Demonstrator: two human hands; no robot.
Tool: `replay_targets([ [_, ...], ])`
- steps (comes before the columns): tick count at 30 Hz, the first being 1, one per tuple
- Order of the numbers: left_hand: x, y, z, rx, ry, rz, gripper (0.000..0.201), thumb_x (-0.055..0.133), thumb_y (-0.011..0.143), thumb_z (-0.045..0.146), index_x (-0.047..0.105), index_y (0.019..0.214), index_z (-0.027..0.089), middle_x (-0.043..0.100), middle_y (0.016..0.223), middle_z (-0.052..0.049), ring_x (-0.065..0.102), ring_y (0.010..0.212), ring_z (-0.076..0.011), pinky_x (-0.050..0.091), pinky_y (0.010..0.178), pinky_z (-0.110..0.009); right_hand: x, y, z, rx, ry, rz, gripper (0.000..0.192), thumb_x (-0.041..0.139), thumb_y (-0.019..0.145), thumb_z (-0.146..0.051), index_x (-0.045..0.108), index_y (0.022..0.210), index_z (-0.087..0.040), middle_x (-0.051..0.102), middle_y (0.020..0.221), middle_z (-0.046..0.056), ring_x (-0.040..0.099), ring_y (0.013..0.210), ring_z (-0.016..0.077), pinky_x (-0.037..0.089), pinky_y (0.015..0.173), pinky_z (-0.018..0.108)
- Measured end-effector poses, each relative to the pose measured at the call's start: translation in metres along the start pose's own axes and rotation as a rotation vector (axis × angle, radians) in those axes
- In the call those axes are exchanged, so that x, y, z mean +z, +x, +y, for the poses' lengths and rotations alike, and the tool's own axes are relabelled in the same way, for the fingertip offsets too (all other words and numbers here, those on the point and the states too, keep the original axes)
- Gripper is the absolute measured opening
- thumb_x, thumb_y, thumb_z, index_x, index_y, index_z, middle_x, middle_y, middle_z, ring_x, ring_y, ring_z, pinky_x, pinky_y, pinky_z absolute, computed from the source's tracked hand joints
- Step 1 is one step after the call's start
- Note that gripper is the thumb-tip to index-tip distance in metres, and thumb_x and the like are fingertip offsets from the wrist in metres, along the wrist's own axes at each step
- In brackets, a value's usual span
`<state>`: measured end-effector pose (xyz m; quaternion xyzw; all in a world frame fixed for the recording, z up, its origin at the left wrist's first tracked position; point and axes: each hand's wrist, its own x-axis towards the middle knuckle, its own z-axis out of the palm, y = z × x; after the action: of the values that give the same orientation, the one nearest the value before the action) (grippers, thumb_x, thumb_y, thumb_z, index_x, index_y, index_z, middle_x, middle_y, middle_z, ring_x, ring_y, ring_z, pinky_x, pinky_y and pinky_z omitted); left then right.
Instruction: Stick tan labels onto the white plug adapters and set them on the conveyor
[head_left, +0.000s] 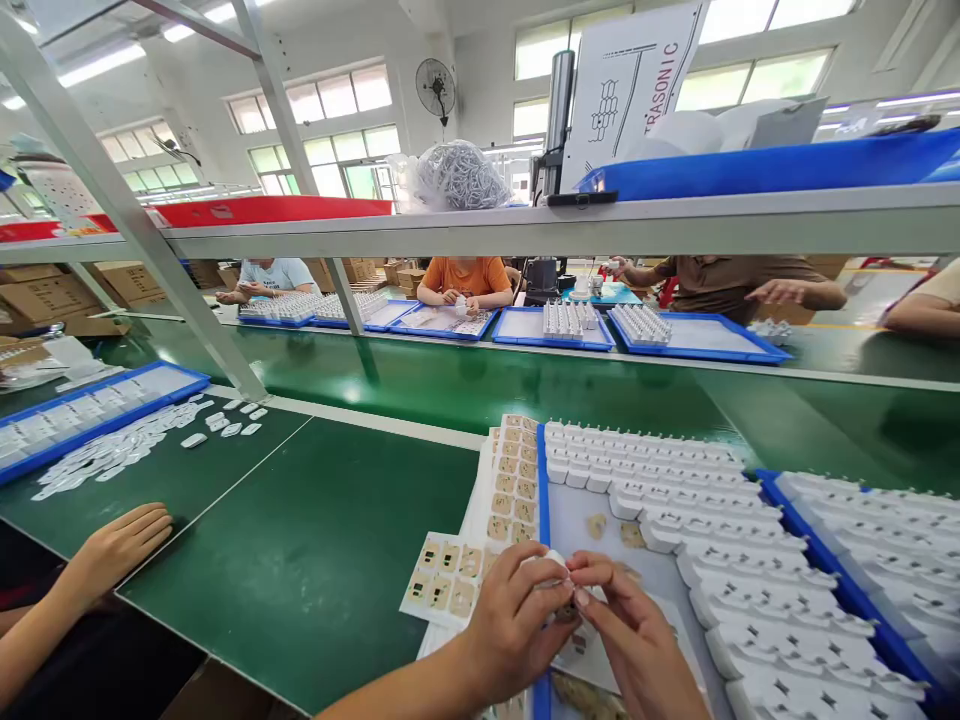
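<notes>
A: Your left hand [517, 625] & right hand [637, 640], what are they doing?

B: Both meet at the near edge, fingertips pinched together on one small white plastic part [556, 563]. Left thumb and fingers wrap it from the left, right fingertips press in from the right. The part is mostly hidden by your fingers, so can't tell more of its shape.

A: What's under them?

B: A blue tray [541, 500] w/ a white floor. Rows of white parts [675, 490] just like yours fill its far and right side. A few loose tan bits [598, 525] lie on the tray floor just beyond your fingers.

A: And left of the tray?

B: Sticker sheets [514, 480] w/ small tan squares, stacked along the tray's left rim; one more sheet [444, 575] lies nearer, touching your left hand's side.

A: Right side?

B: A second blue tray [885, 540], also packed w/ white parts, just beside the first.

A: Further out?

B: Green surface [300, 560] all round. Far left, a co-worker's hand [120, 545] rests flat on it, near a scatter of small white pieces [120, 450] and another blue tray [97, 405]. Across the far side, other people sit at more blue trays [555, 325], under a grey shelf [525, 225].
</notes>
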<state>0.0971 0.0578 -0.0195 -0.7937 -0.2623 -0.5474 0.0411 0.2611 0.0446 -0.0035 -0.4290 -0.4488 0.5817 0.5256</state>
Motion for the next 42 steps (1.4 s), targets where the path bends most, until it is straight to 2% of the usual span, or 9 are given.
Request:
replay_targets([
  [5,-0.001,0.002,0.000,-0.024,-0.022,0.010,0.030,0.068,0.085,0.014,0.057,0.113,0.015,0.071,0.097,-0.012,0.067,0.093,-0.0218,0.062,0.087,-0.044,-0.003,0.000,0.004,-0.005,-0.005,-0.013,0.026,0.081,0.072,-0.048,0.078,0.082,-0.025,0.068,0.106,0.008,0.061,0.111,0.0266,0.050,0.097,0.034],
  [14,0.000,0.003,0.002,-0.036,-0.035,0.021,0.034,0.068,0.085,0.017,0.056,0.116,0.018,0.072,0.093,-0.012,0.069,0.088,-0.0237,0.063,0.084,-0.046,-0.003,0.001,0.013,-0.038,-0.029,0.015,0.028,0.080,0.071,-0.052,0.077,0.081,-0.026,0.068,0.105,0.007,0.063,0.107,0.0271,0.053,0.092,0.034],
  [18,0.001,0.004,0.001,-0.032,-0.068,0.018,0.032,0.065,0.087,0.019,0.056,0.117,0.017,0.071,0.094,-0.012,0.070,0.088,-0.0229,0.062,0.085,-0.044,0.001,0.000,0.007,-0.076,-0.067,0.035,0.024,0.079,0.075,-0.048,0.074,0.080,-0.026,0.069,0.102,0.006,0.066,0.102,0.0248,0.055,0.087,0.030],
  [23,-0.009,0.005,0.003,-0.214,-0.183,-0.054,0.038,0.067,0.087,0.041,0.057,0.116,0.019,0.071,0.099,-0.012,0.070,0.091,-0.0236,0.062,0.078,-0.038,-0.003,-0.001,-0.018,-0.144,-0.344,-0.037,0.025,0.067,0.085,-0.048,0.074,0.092,-0.024,0.074,0.093,0.006,0.070,0.089,0.0245,0.057,0.080,0.033],
  [27,-0.016,0.007,0.004,-0.348,-0.242,-0.149,0.037,0.071,0.083,0.033,0.059,0.116,0.019,0.072,0.102,-0.011,0.071,0.094,-0.0227,0.062,0.075,-0.033,-0.009,-0.001,-0.030,-0.200,-0.577,-0.016,0.025,0.059,0.091,-0.042,0.073,0.099,-0.024,0.075,0.094,0.006,0.070,0.088,0.0233,0.053,0.082,0.035],
  [29,-0.017,0.008,0.004,-0.358,-0.264,-0.186,0.038,0.072,0.081,0.029,0.060,0.116,0.020,0.073,0.104,-0.011,0.071,0.095,-0.0226,0.061,0.075,-0.031,-0.009,-0.002,-0.033,-0.237,-0.656,-0.030,0.022,0.058,0.092,-0.040,0.072,0.098,-0.024,0.075,0.094,0.005,0.069,0.087,0.0225,0.053,0.080,0.035],
  [33,-0.018,0.010,0.005,-0.300,-0.243,-0.215,0.039,0.071,0.081,0.025,0.061,0.118,0.020,0.073,0.107,-0.011,0.071,0.099,-0.0234,0.060,0.086,-0.036,-0.007,-0.004,-0.036,-0.312,-0.749,-0.055,0.017,0.058,0.094,-0.035,0.070,0.094,-0.024,0.074,0.090,0.003,0.067,0.083,0.0209,0.052,0.077,0.034],
  [38,-0.018,0.011,0.002,-0.252,-0.194,-0.216,0.040,0.069,0.082,0.023,0.061,0.121,0.020,0.073,0.107,-0.012,0.071,0.097,-0.0229,0.061,0.084,-0.035,-0.011,-0.002,-0.035,-0.473,-0.888,-0.083,0.015,0.053,0.096,-0.029,0.068,0.092,-0.025,0.073,0.084,0.004,0.067,0.081,0.0217,0.051,0.075,0.035],
  [42,-0.018,0.009,0.001,-0.288,-0.176,-0.230,0.039,0.070,0.082,0.024,0.062,0.120,0.020,0.074,0.107,-0.011,0.072,0.097,-0.0228,0.062,0.085,-0.036,-0.011,-0.001,-0.027,-0.648,-1.061,-0.059,0.018,0.050,0.097,-0.024,0.068,0.097,-0.024,0.075,0.096,0.008,0.068,0.086,0.0235,0.051,0.078,0.038],
])
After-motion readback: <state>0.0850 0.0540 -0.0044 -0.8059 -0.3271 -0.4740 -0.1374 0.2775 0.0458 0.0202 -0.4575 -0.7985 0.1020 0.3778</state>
